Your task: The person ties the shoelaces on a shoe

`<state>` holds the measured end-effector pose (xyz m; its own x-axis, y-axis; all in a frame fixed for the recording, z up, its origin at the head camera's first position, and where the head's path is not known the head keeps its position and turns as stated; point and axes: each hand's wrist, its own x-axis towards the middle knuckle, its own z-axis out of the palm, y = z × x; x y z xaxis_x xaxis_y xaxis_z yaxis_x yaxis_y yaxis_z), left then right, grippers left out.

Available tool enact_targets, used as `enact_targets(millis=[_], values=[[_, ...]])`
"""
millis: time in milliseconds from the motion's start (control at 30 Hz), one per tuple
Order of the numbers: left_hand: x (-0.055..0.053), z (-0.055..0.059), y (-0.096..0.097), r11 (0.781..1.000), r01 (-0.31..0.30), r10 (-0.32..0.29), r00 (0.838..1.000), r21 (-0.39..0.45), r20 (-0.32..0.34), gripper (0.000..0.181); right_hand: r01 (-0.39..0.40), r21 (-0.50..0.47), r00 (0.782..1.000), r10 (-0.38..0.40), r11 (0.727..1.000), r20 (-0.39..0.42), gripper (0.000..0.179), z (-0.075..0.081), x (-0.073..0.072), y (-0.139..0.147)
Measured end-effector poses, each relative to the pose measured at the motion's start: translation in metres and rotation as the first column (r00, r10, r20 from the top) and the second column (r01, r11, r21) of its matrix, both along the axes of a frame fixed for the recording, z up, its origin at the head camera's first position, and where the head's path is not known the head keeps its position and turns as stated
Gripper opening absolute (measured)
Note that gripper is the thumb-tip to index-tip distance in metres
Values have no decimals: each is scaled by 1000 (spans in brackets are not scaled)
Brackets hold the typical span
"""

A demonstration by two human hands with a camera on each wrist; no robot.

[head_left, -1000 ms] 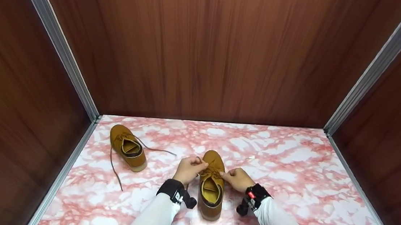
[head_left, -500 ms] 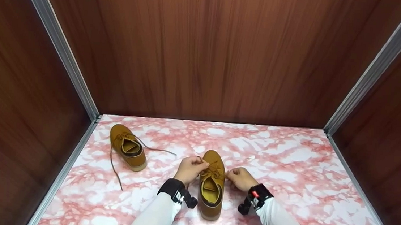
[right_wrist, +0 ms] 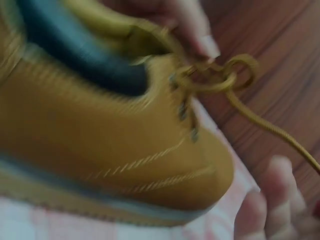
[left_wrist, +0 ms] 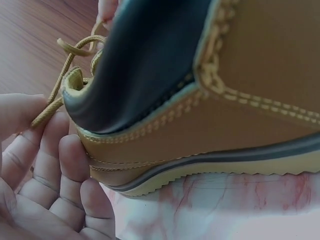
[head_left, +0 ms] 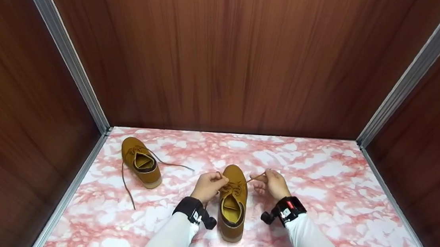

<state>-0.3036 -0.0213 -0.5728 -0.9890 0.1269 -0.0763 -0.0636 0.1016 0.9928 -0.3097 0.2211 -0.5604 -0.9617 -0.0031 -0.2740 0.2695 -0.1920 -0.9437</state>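
A tan lace-up shoe [head_left: 230, 232] stands upright, its toe pointing away from me. Left of its lacing, my left hand [head_left: 207, 187] pinches a loop of the brown shoelace [left_wrist: 64, 75] between thumb and index finger, with the other fingers beside the shoe's side. On the opposite side, my right hand [head_left: 275, 185] is raised, holding a length of lace drawn taut from the knot. In the right wrist view that lace leaves the loops and runs out at the right edge, so the pinch itself is hidden there; some fingertips [right_wrist: 280, 177] show below.
A second tan shoe [head_left: 130, 145] sits at the left, with its two lace ends lying loose on the pink-and-white marbled surface [head_left: 314, 227]. Brown wood-grain panels [head_left: 225, 60] enclose the back and both sides, with grey metal strips [head_left: 64, 42] along the corners.
My right hand has moved from the lacing outward to the right and forward, pulling a lace length out with it. My left hand has stayed at the lacing.
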Motion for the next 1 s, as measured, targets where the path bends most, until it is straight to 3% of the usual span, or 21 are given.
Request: enact_targets(millis=[167,433,533,633,767,1000], values=[[-1,0,1,1000,4,-4,1000,11,-9,16,11,-118,1000,-13,993,-23,30,11,0,2],[-1,3,5,998,-13,16,999,68,-48,8,30,-169,998,-38,985,-50,20,20,1,3],[-1,5,6,993,-16,21,999,119,-41,7,-11,-164,996,-4,986,-90,21,21,4,4],[-2,8,6,988,-17,23,999,152,-34,13,-46,-140,988,24,989,-153,33,20,6,3],[-4,13,7,982,-20,25,999,189,-23,21,-49,-102,978,26,994,-209,43,18,7,2],[-6,22,8,965,-10,15,1000,263,-17,11,-47,-98,975,25,994,-221,34,19,9,-1]])
